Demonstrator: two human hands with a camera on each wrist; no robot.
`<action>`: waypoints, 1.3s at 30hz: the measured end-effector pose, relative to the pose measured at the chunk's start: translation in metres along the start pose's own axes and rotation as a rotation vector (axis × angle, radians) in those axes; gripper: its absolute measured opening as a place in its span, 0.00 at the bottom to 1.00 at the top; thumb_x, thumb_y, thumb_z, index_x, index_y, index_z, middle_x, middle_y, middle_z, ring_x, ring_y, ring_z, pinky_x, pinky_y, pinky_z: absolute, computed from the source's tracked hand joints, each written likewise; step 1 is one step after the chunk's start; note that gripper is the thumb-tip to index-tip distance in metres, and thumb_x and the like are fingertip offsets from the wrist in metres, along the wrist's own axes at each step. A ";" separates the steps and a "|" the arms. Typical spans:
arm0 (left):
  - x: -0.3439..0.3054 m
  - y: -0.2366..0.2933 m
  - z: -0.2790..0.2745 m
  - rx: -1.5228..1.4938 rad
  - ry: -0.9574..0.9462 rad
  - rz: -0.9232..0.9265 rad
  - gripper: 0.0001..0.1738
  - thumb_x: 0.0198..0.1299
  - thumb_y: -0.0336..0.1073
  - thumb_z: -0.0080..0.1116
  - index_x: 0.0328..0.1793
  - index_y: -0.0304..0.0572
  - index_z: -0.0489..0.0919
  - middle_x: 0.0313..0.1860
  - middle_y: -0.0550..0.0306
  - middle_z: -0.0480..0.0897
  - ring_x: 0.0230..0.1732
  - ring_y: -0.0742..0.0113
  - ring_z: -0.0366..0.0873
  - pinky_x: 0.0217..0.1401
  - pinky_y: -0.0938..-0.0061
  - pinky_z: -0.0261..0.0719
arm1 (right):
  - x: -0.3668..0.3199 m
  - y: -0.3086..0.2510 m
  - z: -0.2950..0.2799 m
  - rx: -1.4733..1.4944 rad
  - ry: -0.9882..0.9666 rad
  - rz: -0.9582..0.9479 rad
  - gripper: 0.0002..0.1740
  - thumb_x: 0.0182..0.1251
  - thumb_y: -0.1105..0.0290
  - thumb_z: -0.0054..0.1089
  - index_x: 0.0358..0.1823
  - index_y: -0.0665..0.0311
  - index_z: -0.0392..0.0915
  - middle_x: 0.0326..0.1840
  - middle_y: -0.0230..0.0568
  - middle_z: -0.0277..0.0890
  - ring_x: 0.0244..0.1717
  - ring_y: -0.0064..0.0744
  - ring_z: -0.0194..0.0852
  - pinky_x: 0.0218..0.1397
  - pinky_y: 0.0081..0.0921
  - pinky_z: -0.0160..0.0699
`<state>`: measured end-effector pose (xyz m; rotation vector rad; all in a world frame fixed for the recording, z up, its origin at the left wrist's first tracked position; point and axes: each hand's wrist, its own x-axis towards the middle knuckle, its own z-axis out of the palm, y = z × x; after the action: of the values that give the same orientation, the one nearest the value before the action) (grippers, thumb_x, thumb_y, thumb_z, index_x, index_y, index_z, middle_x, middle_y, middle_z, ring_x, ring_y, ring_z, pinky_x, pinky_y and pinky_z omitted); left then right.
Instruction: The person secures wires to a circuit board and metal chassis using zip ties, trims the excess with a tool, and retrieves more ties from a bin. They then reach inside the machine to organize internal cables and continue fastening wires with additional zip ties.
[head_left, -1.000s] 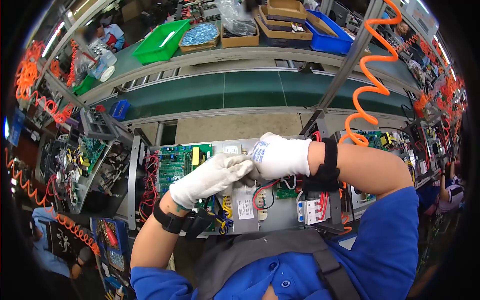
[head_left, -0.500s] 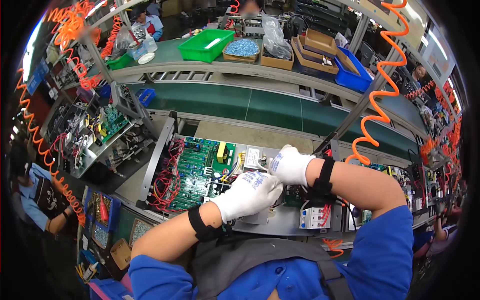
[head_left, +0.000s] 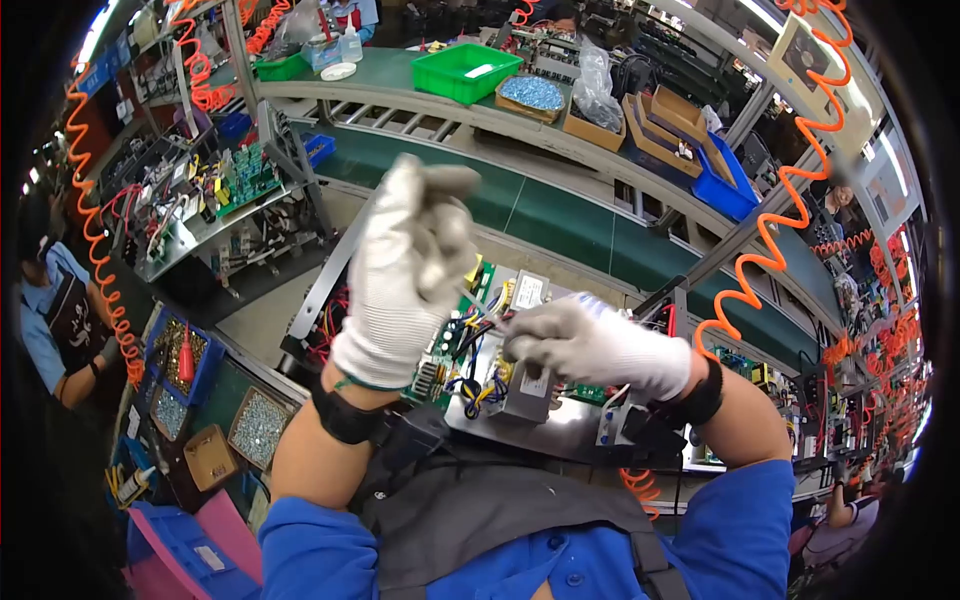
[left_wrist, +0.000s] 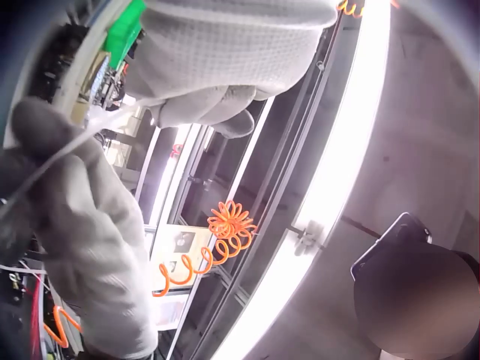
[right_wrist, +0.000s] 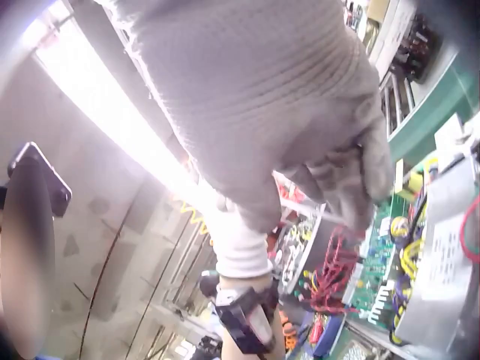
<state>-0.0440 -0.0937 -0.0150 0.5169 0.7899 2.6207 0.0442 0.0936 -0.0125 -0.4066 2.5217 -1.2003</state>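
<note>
Green conveyor belt (head_left: 490, 190): one, beyond the work; partly covered by the left hand.
Silver metal chassis (head_left: 575, 430): one, holding green circuit boards and coloured wires; left portion hidden behind the left hand.
Green plastic tray (head_left: 465, 72): one, a white item inside.
Blue plastic bin (head_left: 212, 366): one, small yellowish parts and a red bottle inside.
White-gloved left hand (head_left: 410, 270): raised, fingers curled, gripping a strip end; exact contact hidden.
White-gloved right hand (head_left: 600, 345): thumb and fingers pinching the strip, low over the chassis; blue print on the glove, illegible.
Shallow cardboard tray (head_left: 258, 430): one, filled with small pale parts.
Brown cardboard box (head_left: 530, 95): one, small light-blue parts inside.
Grey metal box (right_wrist: 439, 277): one, in the chassis; white label, text unreadable.
Thin whitish flexible strip (left_wrist: 82, 135): one, stretched between the hands above the chassis; blurred.
</note>
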 end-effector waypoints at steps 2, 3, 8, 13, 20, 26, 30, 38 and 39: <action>-0.010 0.022 -0.004 0.268 0.222 0.262 0.25 0.75 0.51 0.44 0.50 0.32 0.77 0.26 0.63 0.78 0.15 0.86 0.62 0.16 0.88 0.59 | -0.010 0.000 -0.018 -0.081 0.048 0.101 0.10 0.71 0.68 0.53 0.41 0.68 0.79 0.27 0.36 0.77 0.26 0.16 0.73 0.29 0.21 0.74; -0.016 0.035 -0.016 0.351 0.203 0.353 0.23 0.75 0.49 0.45 0.51 0.31 0.77 0.28 0.62 0.79 0.16 0.87 0.64 0.16 0.89 0.60 | -0.015 0.000 -0.024 -0.062 0.107 0.139 0.09 0.71 0.71 0.52 0.41 0.69 0.79 0.28 0.37 0.78 0.25 0.18 0.75 0.28 0.22 0.76; -0.063 0.010 -0.012 0.564 0.079 0.001 0.24 0.72 0.43 0.49 0.62 0.28 0.74 0.45 0.53 0.84 0.23 0.84 0.74 0.20 0.91 0.65 | -0.016 -0.023 -0.003 0.233 0.003 0.147 0.10 0.72 0.69 0.51 0.39 0.68 0.79 0.29 0.32 0.78 0.29 0.17 0.75 0.31 0.18 0.76; -0.090 0.007 -0.007 0.628 0.119 -0.257 0.18 0.72 0.40 0.53 0.58 0.32 0.79 0.41 0.55 0.86 0.25 0.83 0.77 0.24 0.91 0.70 | 0.000 -0.023 0.030 0.149 -0.226 0.125 0.15 0.70 0.63 0.53 0.41 0.70 0.76 0.33 0.47 0.77 0.37 0.33 0.78 0.42 0.30 0.76; -0.124 0.040 -0.017 0.824 0.141 0.012 0.17 0.68 0.34 0.53 0.55 0.25 0.79 0.39 0.46 0.86 0.45 0.64 0.83 0.60 0.70 0.74 | -0.039 -0.033 -0.021 -0.094 0.211 -0.270 0.15 0.67 0.70 0.57 0.52 0.70 0.77 0.42 0.45 0.82 0.38 0.29 0.80 0.43 0.26 0.79; -0.119 0.018 -0.040 1.056 -0.317 -0.385 0.14 0.66 0.35 0.52 0.44 0.31 0.82 0.33 0.57 0.77 0.32 0.71 0.73 0.37 0.75 0.69 | -0.148 -0.042 0.018 -0.031 0.827 0.089 0.13 0.70 0.70 0.58 0.51 0.69 0.79 0.35 0.33 0.79 0.35 0.16 0.74 0.39 0.19 0.74; -0.101 -0.016 -0.068 1.147 -0.644 -0.689 0.11 0.62 0.28 0.53 0.46 0.30 0.82 0.38 0.58 0.80 0.38 0.74 0.74 0.45 0.80 0.70 | -0.262 -0.048 0.129 0.059 1.250 0.556 0.16 0.72 0.66 0.54 0.54 0.70 0.77 0.40 0.34 0.80 0.38 0.20 0.75 0.43 0.20 0.76; -0.187 -0.069 -0.055 0.810 -0.919 -0.953 0.16 0.71 0.38 0.55 0.55 0.30 0.78 0.25 0.71 0.71 0.25 0.85 0.61 0.28 0.87 0.56 | -0.469 -0.158 0.414 0.197 2.089 1.359 0.21 0.71 0.56 0.57 0.54 0.68 0.77 0.42 0.37 0.83 0.37 0.24 0.81 0.40 0.21 0.80; -0.202 -0.079 -0.063 0.806 -0.969 -0.916 0.16 0.72 0.37 0.54 0.55 0.30 0.78 0.25 0.71 0.71 0.26 0.85 0.62 0.29 0.87 0.57 | -0.497 -0.152 0.460 0.219 2.154 1.452 0.22 0.70 0.56 0.58 0.54 0.67 0.77 0.41 0.37 0.83 0.36 0.24 0.81 0.37 0.21 0.80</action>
<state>0.1219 -0.1471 -0.1585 1.1386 1.2548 0.9516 0.6981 -0.1278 -0.0874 3.4762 1.7841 -0.9333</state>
